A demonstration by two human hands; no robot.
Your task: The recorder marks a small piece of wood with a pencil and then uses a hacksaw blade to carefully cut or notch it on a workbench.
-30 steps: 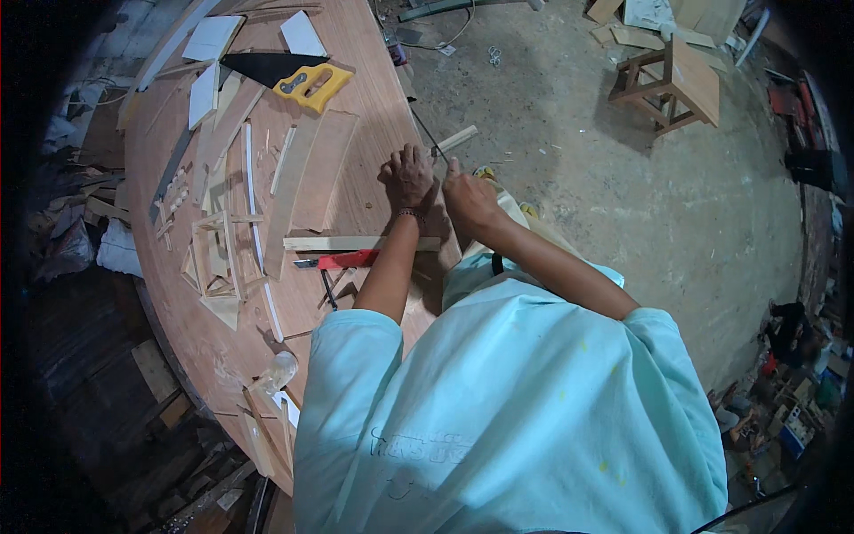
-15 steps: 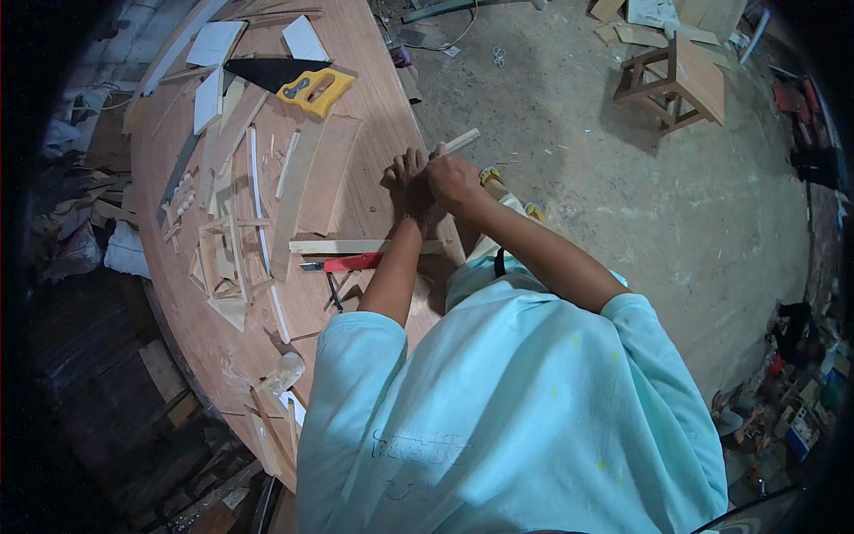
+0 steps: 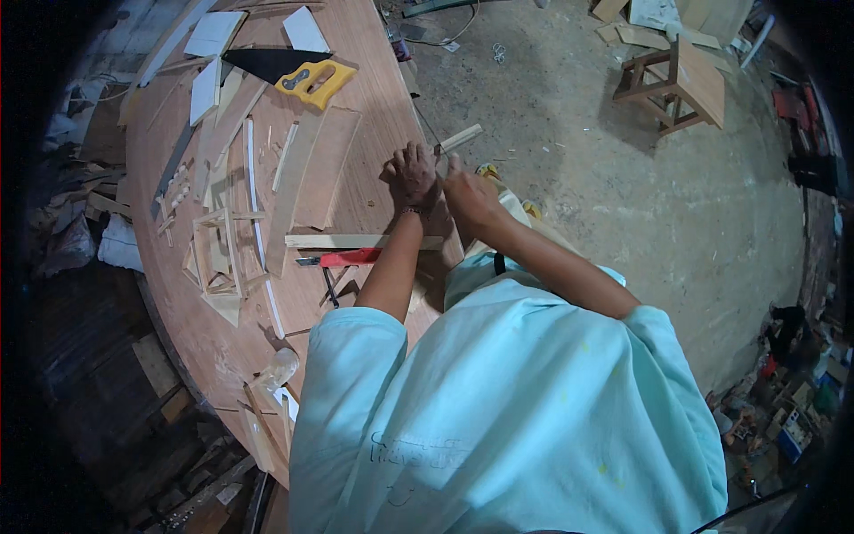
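Observation:
Pressed at the plywood table's edge (image 3: pixel 374 133), my left hand (image 3: pixel 414 182) has its fingers bent and spread over the surface; anything beneath them is hidden. Just right of it, my right hand (image 3: pixel 471 200) is closed around a thin, dark, blade-like tool (image 3: pixel 429 126) that points forward and left along the edge. A pale wood stick (image 3: pixel 461 137) shows just beyond my fingertips; whether I touch it I cannot tell. Behind my left hand lie a wood strip (image 3: pixel 329 241) and a red utility knife (image 3: pixel 347 257). A yellow-handled saw (image 3: pixel 311 84) rests farther forward.
White board offcuts (image 3: pixel 213 37), a small wooden frame (image 3: pixel 233 254), curved pieces (image 3: pixel 320 169) and a clear cup (image 3: pixel 283 365) are on the table. A wooden stool (image 3: pixel 676 84) stands on the concrete floor (image 3: pixel 623 222), with scrap piles along the sides.
My right hand moved in against my left hand half a second ago and has since shifted back to the right, showing the thin tool again. My left hand stays at the edge.

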